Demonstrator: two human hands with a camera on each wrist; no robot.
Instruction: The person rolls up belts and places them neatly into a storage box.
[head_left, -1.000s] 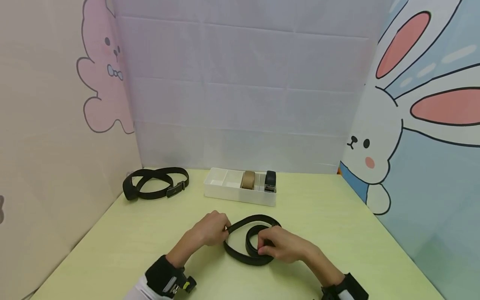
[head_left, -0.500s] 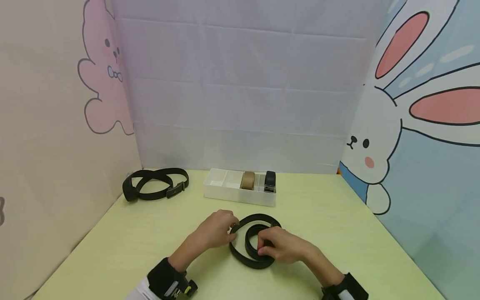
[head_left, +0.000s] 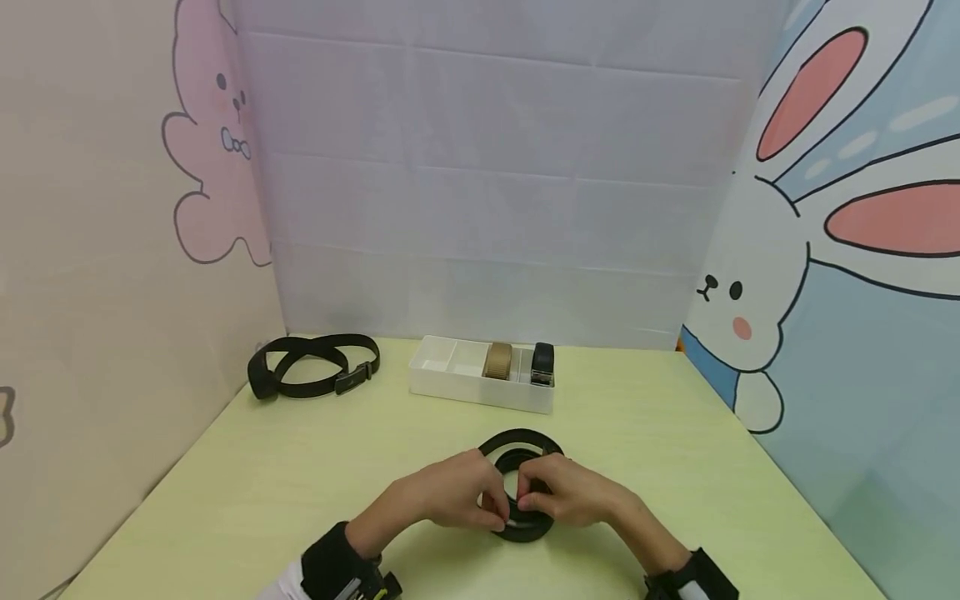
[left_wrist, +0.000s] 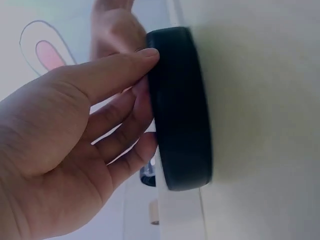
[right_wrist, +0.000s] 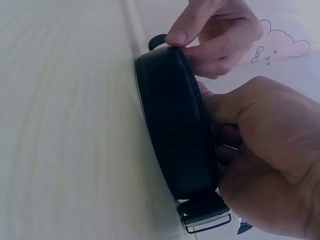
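Note:
A black belt point(head_left: 517, 436) is coiled on edge in loops in front of the person. My left hand point(head_left: 459, 493) pinches its near left side; in the left wrist view the thumb point(left_wrist: 142, 56) lies on the belt's upper edge, the other fingers along the same edge. From the other side my right hand point(head_left: 576, 492) grips the inner coil, its fingertips down inside the loop. The right wrist view shows the belt's metal buckle point(right_wrist: 206, 212) at the end of the outer layer, beside the right hand. Much of the inner coil is hidden behind the fingers.
A white divided box point(head_left: 480, 392) stands behind the hands, holding a rolled tan belt point(head_left: 497, 361) and a rolled black belt point(head_left: 542, 360). At the back left lies another loosely looped black belt point(head_left: 303, 390). Printed walls enclose the pale yellow table point(head_left: 660, 433).
My left hand has moved right and slightly nearer along the belt, drawing the outer loop smaller and tighter round the coil. The right hand has stayed almost in place on the coil.

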